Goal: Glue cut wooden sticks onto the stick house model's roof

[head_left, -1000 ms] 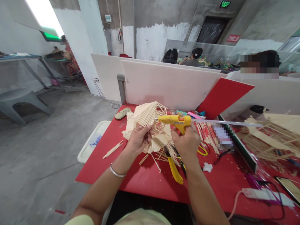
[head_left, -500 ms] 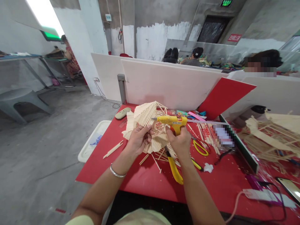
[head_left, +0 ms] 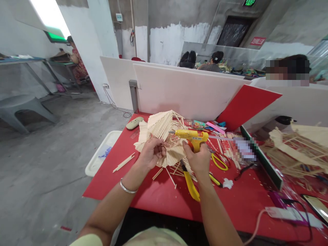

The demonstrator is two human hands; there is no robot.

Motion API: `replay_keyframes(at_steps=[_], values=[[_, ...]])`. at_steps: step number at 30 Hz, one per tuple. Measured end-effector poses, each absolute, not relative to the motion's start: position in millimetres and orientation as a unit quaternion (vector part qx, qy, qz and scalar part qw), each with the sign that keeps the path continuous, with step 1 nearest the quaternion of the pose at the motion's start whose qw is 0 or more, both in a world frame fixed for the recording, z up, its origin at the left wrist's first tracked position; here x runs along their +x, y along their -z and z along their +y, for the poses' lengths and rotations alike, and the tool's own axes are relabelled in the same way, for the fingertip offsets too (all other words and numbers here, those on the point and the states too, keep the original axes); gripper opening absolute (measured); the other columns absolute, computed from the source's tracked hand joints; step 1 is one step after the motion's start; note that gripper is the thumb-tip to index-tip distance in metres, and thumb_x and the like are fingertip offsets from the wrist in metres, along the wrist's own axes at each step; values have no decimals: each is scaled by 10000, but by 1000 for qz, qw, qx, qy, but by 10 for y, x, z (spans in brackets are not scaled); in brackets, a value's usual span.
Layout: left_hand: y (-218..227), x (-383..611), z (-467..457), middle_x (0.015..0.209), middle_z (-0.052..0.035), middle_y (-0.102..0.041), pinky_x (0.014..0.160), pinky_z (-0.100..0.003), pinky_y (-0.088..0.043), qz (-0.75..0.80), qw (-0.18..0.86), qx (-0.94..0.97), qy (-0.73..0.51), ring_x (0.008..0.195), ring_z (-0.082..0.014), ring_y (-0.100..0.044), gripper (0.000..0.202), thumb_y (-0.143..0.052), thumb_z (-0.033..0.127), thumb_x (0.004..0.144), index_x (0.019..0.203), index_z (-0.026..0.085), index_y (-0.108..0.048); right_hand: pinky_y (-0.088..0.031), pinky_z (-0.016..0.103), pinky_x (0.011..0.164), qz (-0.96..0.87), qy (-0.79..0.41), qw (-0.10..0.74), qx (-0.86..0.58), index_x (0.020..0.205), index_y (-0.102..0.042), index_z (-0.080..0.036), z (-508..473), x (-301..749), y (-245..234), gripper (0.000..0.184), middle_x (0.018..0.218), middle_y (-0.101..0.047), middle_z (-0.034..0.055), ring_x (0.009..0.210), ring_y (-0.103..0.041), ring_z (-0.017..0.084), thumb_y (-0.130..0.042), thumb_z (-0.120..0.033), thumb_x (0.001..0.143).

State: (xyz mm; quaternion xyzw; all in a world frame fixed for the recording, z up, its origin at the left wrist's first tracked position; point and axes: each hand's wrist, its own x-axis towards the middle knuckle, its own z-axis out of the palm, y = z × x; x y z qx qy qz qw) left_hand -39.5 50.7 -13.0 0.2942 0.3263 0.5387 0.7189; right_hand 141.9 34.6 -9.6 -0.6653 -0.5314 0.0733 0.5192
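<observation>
My right hand (head_left: 198, 160) is wrapped round the handle of a yellow glue gun (head_left: 193, 135), a glue stick poking from its rear. The gun lies level, its metal nozzle pointing left over a model built of thin wooden sticks (head_left: 159, 125), which has a sloped, slatted roof and an open frame on the right. My left hand (head_left: 151, 153), wearing a silver bangle, is at the model's front with fingertips pinched together. What they hold, if anything, is too small to make out. The nozzle is a little above and right of those fingertips.
Loose sticks (head_left: 124, 162), yellow-handled pliers (head_left: 191, 186), yellow-handled scissors (head_left: 219, 162) and a crumpled white scrap (head_left: 228, 183) lie on the red tabletop (head_left: 164, 201). A computer mouse-like beige object (head_left: 134, 123) is at the back left. White partitions (head_left: 179, 90) stand behind; people sit beyond.
The glue gun and my right hand have shifted slightly right and down, drawing the nozzle away from my left fingertips. My left hand stays at the model, its fingers curled a little more.
</observation>
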Motion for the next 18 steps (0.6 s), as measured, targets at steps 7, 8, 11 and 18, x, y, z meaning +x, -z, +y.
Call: replay_keyframes(at_steps=[7, 8, 11, 18], values=[[152, -385, 525, 599, -50, -669, 387, -168, -351, 323, 706, 298, -556, 431, -67, -531, 219, -756, 300, 705, 688, 99, -671, -397, 272, 580, -535, -85, 519, -661, 755, -571, -195, 354, 1397, 92, 401, 614, -565, -31, 550, -507, 137, -717, -566, 709], [151, -384, 521, 599, -48, -669, 391, -167, -359, 323, 706, 299, -555, 432, -65, -533, 225, -763, 304, 708, 688, 102, -666, -397, 271, 579, -534, -87, 519, -662, 762, -573, -195, 351, 1396, 90, 400, 617, -567, -31, 552, -511, 138, -716, -565, 710], [132, -390, 474, 630, -46, -674, 372, -166, -356, 327, 702, 301, -556, 424, -61, -533, 246, -757, 319, 725, 679, 107, -642, -401, 270, 579, -531, -97, 516, -665, 774, -578, -193, 329, 1415, 87, 401, 622, -573, -31, 560, -519, 138, -717, -564, 713], [122, -469, 206, 695, -18, -683, 350, -160, -358, 352, 682, 287, -574, 413, -61, -545, 279, -711, 300, 775, 975, 107, -680, -394, 264, 552, -545, -152, 515, -643, 824, -620, -178, 152, 1586, 106, 431, 633, -593, -24, 567, -508, 137, -724, -583, 717]])
